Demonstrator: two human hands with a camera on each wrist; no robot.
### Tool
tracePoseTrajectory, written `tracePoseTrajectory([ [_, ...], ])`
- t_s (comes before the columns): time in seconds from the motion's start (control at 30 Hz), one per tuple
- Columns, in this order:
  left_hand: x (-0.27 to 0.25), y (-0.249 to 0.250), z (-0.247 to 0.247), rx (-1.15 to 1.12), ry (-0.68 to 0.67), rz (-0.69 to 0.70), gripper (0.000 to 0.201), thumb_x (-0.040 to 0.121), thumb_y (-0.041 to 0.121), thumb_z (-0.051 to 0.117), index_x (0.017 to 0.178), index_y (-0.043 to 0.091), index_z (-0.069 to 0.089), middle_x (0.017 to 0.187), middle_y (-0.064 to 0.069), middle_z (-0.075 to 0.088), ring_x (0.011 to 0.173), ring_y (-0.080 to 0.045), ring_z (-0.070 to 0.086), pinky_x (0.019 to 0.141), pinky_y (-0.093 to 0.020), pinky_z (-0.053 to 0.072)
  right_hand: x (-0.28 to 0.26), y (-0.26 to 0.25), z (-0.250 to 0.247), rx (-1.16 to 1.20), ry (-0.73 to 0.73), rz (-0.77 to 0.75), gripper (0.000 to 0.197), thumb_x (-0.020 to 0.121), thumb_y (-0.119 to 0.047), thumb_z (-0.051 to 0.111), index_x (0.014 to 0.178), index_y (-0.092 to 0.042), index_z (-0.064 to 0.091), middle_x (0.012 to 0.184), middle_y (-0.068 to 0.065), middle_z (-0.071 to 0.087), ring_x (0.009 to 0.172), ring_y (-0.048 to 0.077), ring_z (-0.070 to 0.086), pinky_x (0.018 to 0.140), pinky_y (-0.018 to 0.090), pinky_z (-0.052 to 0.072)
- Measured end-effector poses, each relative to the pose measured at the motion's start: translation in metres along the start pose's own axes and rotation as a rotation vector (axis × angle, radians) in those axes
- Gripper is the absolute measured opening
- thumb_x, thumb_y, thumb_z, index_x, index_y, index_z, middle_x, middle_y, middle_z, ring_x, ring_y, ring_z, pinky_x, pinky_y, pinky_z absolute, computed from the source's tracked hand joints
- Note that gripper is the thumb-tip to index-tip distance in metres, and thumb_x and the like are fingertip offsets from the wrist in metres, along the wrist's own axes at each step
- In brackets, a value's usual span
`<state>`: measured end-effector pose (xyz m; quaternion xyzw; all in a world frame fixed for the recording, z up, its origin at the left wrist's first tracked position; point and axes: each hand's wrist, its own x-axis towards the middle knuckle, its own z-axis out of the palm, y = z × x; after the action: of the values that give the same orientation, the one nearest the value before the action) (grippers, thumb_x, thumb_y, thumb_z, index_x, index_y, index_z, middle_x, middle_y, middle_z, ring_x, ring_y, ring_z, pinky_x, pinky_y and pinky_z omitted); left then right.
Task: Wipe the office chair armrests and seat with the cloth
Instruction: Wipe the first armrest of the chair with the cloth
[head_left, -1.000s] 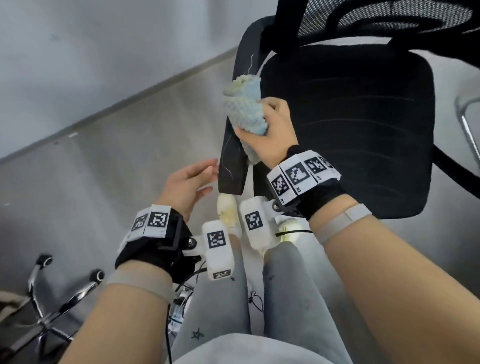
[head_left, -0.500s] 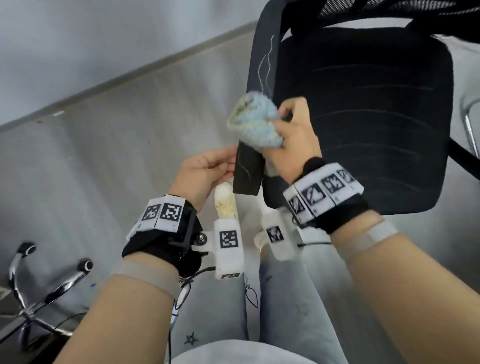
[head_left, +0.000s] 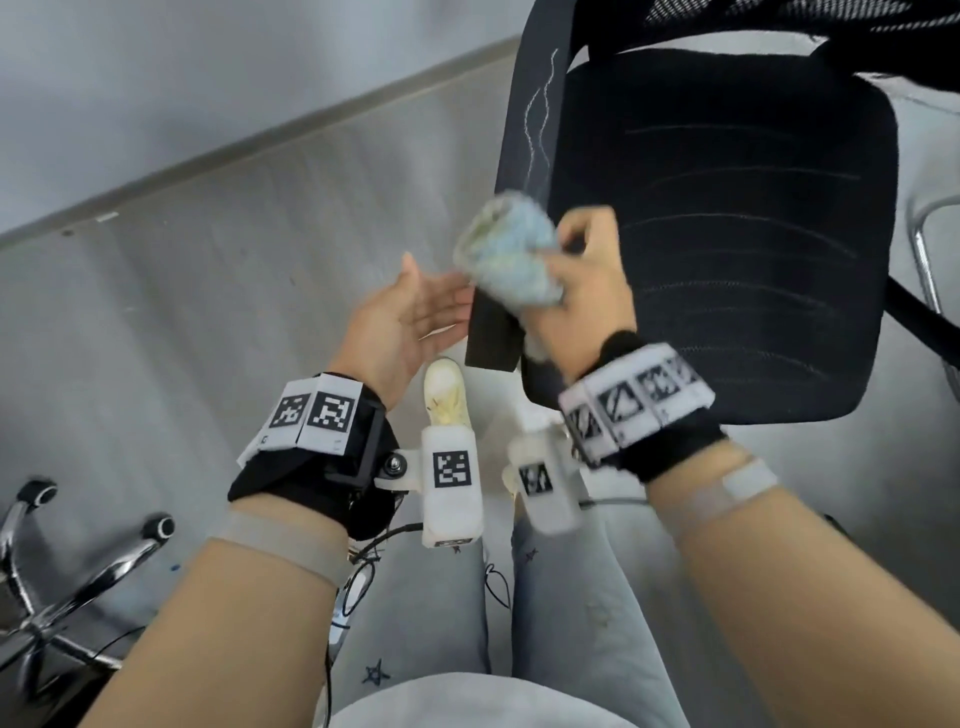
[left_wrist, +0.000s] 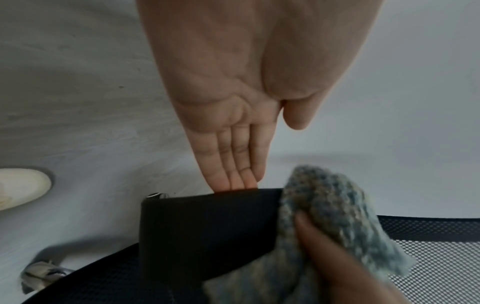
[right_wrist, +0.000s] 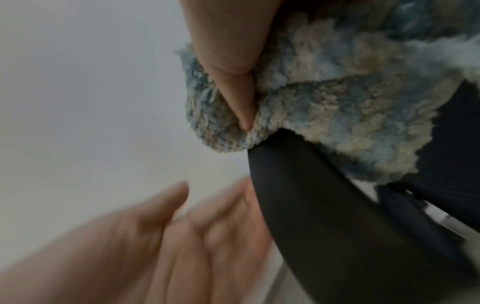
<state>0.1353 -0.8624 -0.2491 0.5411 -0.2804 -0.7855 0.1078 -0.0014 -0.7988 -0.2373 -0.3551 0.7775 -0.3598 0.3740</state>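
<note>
The black office chair seat (head_left: 727, 234) fills the head view toward 1 o'clock. Its left armrest (head_left: 511, 218) runs along the seat's 9 o'clock edge. The right hand (head_left: 582, 296) has fingers curled around the bunched blue-grey cloth (head_left: 511, 257), pressed on the armrest's near end. At 9 o'clock from it, the left hand (head_left: 400, 322) lies flat, fingers straight and together, fingertips (left_wrist: 239, 183) touching the armrest's outer side.

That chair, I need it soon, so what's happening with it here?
A person is wiping it. The right hand grips a fluffy blue cloth on the near end of the chair's black armrest. The left hand is open, straight fingertips touching the armrest's outer edge. The seat lies bare beside them.
</note>
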Motion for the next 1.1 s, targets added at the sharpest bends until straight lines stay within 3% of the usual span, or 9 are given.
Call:
tracePoseTrajectory([
  [0.1,0.0,0.004,-0.001,0.053,-0.033,-0.021,0.057,0.095,0.045,0.016,0.101,0.009,0.06,0.095,-0.007,0.064,0.087,-0.014,0.062,0.084,-0.025,0.052,0.037,-0.005,-0.006,-0.068,0.092,-0.006,0.023,0.076,-0.018,0.067,0.06,-0.019,0.052,0.097,-0.002,0.03,0.068,-0.001,0.038,0.072,0.033,0.046],
  [0.2,0.0,0.005,-0.002,0.041,-0.041,-0.032,0.061,0.094,0.048,0.014,0.103,0.009,0.06,0.095,-0.007,0.064,0.087,-0.015,0.062,0.082,-0.025,0.053,0.033,0.007,0.001,-0.106,0.04,0.008,0.018,0.076,-0.018,0.066,0.082,-0.008,0.053,0.085,-0.017,0.032,0.065,-0.009,0.042,0.063,0.025,0.046],
  [0.33,0.0,0.003,-0.002,0.053,-0.057,-0.055,0.066,0.094,0.05,0.011,0.111,0.007,0.058,0.102,-0.009,0.062,0.09,-0.016,0.06,0.075,-0.023,0.055,-0.022,0.035,0.002,-0.256,-0.092,-0.136,0.027,0.071,-0.014,0.057,0.08,-0.033,0.041,0.081,-0.026,0.042,0.083,0.016,0.052,0.077,0.052,0.05],
  [0.5,-0.005,-0.004,-0.005,0.056,-0.067,-0.086,0.069,0.092,0.054,0.01,0.108,0.01,0.06,0.102,-0.006,0.065,0.091,-0.014,0.063,0.076,-0.024,0.055,-0.021,0.029,-0.007,-0.265,-0.134,-0.079,0.018,0.08,-0.012,0.06,0.097,-0.016,0.056,0.084,-0.019,0.039,0.083,0.017,0.049,0.072,0.031,0.045],
  [0.57,-0.005,-0.006,-0.003,0.035,-0.051,-0.091,0.07,0.092,0.055,0.01,0.107,0.008,0.059,0.098,-0.007,0.064,0.087,-0.014,0.062,0.076,-0.024,0.054,-0.002,0.016,-0.009,-0.264,-0.157,-0.16,0.003,0.078,-0.016,0.061,0.081,-0.017,0.061,0.099,-0.009,0.041,0.087,0.019,0.048,0.069,0.033,0.046],
  [0.67,-0.004,-0.004,-0.001,0.053,-0.035,-0.095,0.069,0.091,0.056,0.01,0.102,0.01,0.06,0.092,-0.005,0.064,0.083,-0.014,0.062,0.077,-0.024,0.053,0.026,0.003,-0.012,-0.33,-0.185,-0.187,0.017,0.076,-0.023,0.067,0.062,-0.019,0.056,0.124,0.009,0.036,0.094,0.023,0.05,0.07,0.036,0.049],
  [0.83,0.0,0.006,0.0,0.107,-0.057,-0.099,0.075,0.089,0.059,0.009,0.112,0.007,0.058,0.091,-0.008,0.064,0.084,-0.017,0.062,0.078,-0.031,0.053,0.029,0.0,-0.006,-0.239,-0.034,-0.094,0.019,0.077,-0.023,0.064,0.063,-0.022,0.052,0.119,0.001,0.032,0.096,0.024,0.049,0.074,0.042,0.051],
  [1.0,-0.001,0.005,0.0,0.158,-0.084,-0.114,0.077,0.088,0.061,0.002,0.103,0.012,0.06,0.099,-0.012,0.064,0.088,-0.02,0.062,0.063,-0.026,0.055,-0.029,0.015,-0.007,-0.329,-0.306,-0.062,0.01,0.075,-0.022,0.067,0.084,-0.026,0.065,0.142,-0.008,0.024,0.117,0.02,0.035,0.089,0.046,0.047],
  [1.1,-0.004,-0.002,0.0,0.176,-0.085,-0.113,0.075,0.088,0.061,0.003,0.103,0.016,0.06,0.103,-0.011,0.064,0.093,-0.021,0.062,0.068,-0.028,0.056,-0.031,0.018,-0.008,-0.311,-0.275,-0.064,0.009,0.075,-0.021,0.066,0.067,-0.024,0.064,0.141,-0.006,0.028,0.113,0.021,0.043,0.085,0.044,0.049],
])
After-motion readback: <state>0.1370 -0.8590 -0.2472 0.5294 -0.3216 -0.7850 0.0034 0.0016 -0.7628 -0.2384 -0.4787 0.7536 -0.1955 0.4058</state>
